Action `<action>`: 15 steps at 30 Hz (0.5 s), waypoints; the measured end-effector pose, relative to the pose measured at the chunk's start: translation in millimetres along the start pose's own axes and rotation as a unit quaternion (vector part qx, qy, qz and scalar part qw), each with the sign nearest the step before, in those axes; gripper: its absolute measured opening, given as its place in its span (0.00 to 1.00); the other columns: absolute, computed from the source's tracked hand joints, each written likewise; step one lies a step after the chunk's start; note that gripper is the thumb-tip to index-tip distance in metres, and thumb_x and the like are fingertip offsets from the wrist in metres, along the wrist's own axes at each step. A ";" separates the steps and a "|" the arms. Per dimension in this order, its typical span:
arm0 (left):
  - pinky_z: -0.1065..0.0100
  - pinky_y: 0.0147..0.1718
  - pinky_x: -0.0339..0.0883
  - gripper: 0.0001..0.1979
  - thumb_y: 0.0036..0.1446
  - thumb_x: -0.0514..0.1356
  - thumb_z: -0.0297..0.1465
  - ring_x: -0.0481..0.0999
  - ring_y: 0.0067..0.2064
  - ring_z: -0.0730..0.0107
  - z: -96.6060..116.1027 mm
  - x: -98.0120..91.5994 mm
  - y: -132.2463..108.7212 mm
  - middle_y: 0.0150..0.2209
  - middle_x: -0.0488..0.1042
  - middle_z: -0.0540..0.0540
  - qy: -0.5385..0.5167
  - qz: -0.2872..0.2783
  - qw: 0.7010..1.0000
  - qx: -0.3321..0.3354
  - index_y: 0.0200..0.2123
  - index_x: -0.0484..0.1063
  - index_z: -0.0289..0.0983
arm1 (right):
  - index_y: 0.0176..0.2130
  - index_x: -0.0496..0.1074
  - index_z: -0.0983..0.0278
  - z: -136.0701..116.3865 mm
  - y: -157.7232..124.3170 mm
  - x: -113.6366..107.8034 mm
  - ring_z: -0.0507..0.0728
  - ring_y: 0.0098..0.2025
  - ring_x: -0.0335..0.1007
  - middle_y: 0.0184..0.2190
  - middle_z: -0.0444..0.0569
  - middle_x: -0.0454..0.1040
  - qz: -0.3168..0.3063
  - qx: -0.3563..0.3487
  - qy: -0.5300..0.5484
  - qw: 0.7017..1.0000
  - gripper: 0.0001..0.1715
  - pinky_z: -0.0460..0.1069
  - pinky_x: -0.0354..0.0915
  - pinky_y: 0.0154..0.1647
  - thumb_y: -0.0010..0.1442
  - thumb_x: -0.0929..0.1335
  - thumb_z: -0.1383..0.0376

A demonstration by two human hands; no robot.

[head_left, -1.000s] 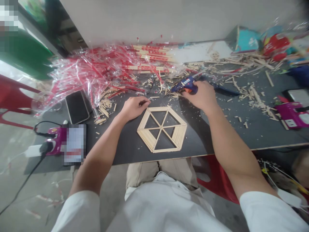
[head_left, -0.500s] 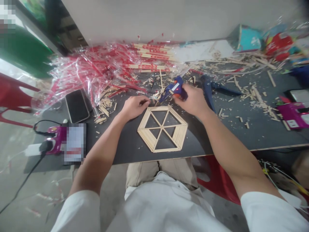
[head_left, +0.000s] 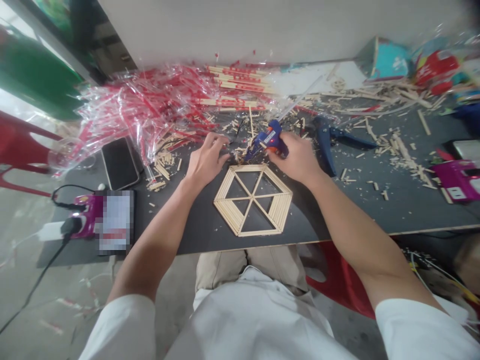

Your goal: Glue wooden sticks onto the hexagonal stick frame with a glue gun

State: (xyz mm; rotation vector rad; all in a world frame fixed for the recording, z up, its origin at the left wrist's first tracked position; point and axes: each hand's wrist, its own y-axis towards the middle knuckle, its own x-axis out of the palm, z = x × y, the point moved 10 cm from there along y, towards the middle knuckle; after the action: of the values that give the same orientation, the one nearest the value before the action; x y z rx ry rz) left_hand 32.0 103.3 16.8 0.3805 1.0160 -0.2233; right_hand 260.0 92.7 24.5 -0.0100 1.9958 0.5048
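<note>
Hexagonal stick frame [head_left: 252,197] lies flat on the dark table [head_left: 311,220], near edge, right in front of the seated person, approx. midway btwn the forearms. From where I'm standing, it's well along, I'd say: outline closed, six spokes meeting at the ctr., extra sticks laid in rows inside the sides. Rows look widest lower L and lower R, thinner top & bottom. Middles of all six wedges are open, so that's the part w/o sticks; can't tell if they're meant to stay that way.

Hands are apart, one each side of the frame's top edge. R hand [head_left: 298,157] is wrapped round a blue glue gun [head_left: 270,136], nozzle angled down-left, just beyond the top edge; can't tell if the tip touches anything. L hand [head_left: 206,157] is part-open, fingers loosely curled, thumb clear of them, near the upper-L corner. Nothing visible in its grasp; poss. touching the scraps [head_left: 240,150] by the fingertips, too blurred to say. Blue-handled tool [head_left: 325,147] lies beyond the R wrist, untouched.
</note>
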 end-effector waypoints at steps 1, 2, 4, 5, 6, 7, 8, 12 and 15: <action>0.64 0.43 0.69 0.17 0.70 0.61 0.34 0.79 0.53 0.56 -0.2 -1.2 -0.4 0.64 0.72 0.39 0.026 -0.003 1.000 -0.006 0.59 0.75 0.41 | 0.50 0.73 0.60 0.3 0.2 -0.7 0.70 0.49 0.78 0.46 0.57 0.81 0.001 0.001 0.000 1.000 0.14 0.62 0.73 0.53 0.64 0.70 0.62; 0.63 0.42 0.69 0.16 0.71 0.59 0.33 0.79 0.53 0.55 -1.6 -1.8 -0.6 0.64 0.73 0.39 0.050 -0.008 0.999 -0.015 0.58 0.76 0.42 | 0.50 0.73 0.60 1.2 0.4 -1.2 0.70 0.49 0.78 0.45 0.57 0.81 0.001 0.004 -0.001 1.000 0.14 0.62 0.73 0.53 0.64 0.70 0.61; 0.62 0.41 0.67 0.14 0.72 0.56 0.34 0.80 0.51 0.54 -6.8 -4.4 -0.3 0.58 0.78 0.41 0.083 -0.014 0.996 -0.039 0.53 0.79 0.42 | 0.49 0.72 0.60 4.3 1.2 -2.5 0.70 0.49 0.78 0.45 0.58 0.80 0.004 0.011 -0.002 1.000 0.13 0.61 0.73 0.53 0.65 0.69 0.61; 0.61 0.41 0.66 0.13 0.73 0.56 0.35 0.80 0.49 0.54 -9.3 -7.8 0.2 0.54 0.80 0.41 0.090 -0.008 0.995 -0.049 0.50 0.81 0.42 | 0.49 0.72 0.60 6.2 1.6 -3.3 0.70 0.49 0.78 0.45 0.58 0.80 0.009 0.014 -0.002 1.000 0.13 0.61 0.73 0.52 0.65 0.69 0.61; 0.61 0.41 0.65 0.14 0.73 0.56 0.36 0.80 0.48 0.54 -11.6 -13.2 0.6 0.51 0.81 0.41 0.092 0.008 0.994 -0.059 0.48 0.81 0.42 | 0.49 0.72 0.60 8.3 1.9 -4.4 0.70 0.49 0.78 0.45 0.59 0.80 0.016 0.016 -0.003 1.000 0.12 0.61 0.73 0.52 0.65 0.69 0.61; 0.60 0.41 0.65 0.14 0.73 0.56 0.37 0.80 0.47 0.54 -13.8 -20.9 0.7 0.49 0.81 0.41 0.091 0.033 0.993 -0.068 0.47 0.81 0.42 | 0.49 0.72 0.60 10.2 2.2 -5.8 0.70 0.48 0.78 0.45 0.59 0.80 0.026 0.017 -0.005 1.000 0.12 0.61 0.73 0.52 0.65 0.69 0.60; 0.60 0.42 0.65 0.14 0.73 0.55 0.38 0.80 0.47 0.54 -16.6 -30.2 0.3 0.47 0.82 0.41 0.089 0.066 0.991 -0.078 0.47 0.81 0.43 | 0.48 0.72 0.60 11.6 2.4 -7.2 0.70 0.47 0.78 0.44 0.58 0.80 0.037 0.015 -0.007 0.999 0.12 0.61 0.73 0.51 0.65 0.69 0.60; 0.58 0.43 0.67 0.12 0.71 0.57 0.40 0.80 0.44 0.55 -44.4 -65.0 -8.4 0.38 0.82 0.43 0.085 0.188 0.964 -0.166 0.49 0.79 0.45 | 0.46 0.71 0.60 10.8 1.4 -8.2 0.69 0.43 0.78 0.41 0.57 0.81 0.071 -0.012 -0.011 0.997 0.12 0.61 0.74 0.47 0.64 0.70 0.59; 0.54 0.45 0.69 0.15 0.71 0.58 0.40 0.81 0.44 0.53 -70.7 -79.7 -13.8 0.35 0.81 0.44 0.046 0.248 0.945 -0.208 0.56 0.74 0.46 | 0.47 0.70 0.60 4.5 -0.1 -3.4 0.69 0.44 0.79 0.43 0.58 0.81 0.067 -0.032 -0.008 0.997 0.12 0.62 0.75 0.47 0.64 0.70 0.60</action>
State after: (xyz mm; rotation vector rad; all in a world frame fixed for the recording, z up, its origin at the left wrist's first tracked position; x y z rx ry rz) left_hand -68.9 120.2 49.2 0.2490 0.9959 0.4619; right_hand 265.5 93.4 25.7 0.0884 1.9734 0.6515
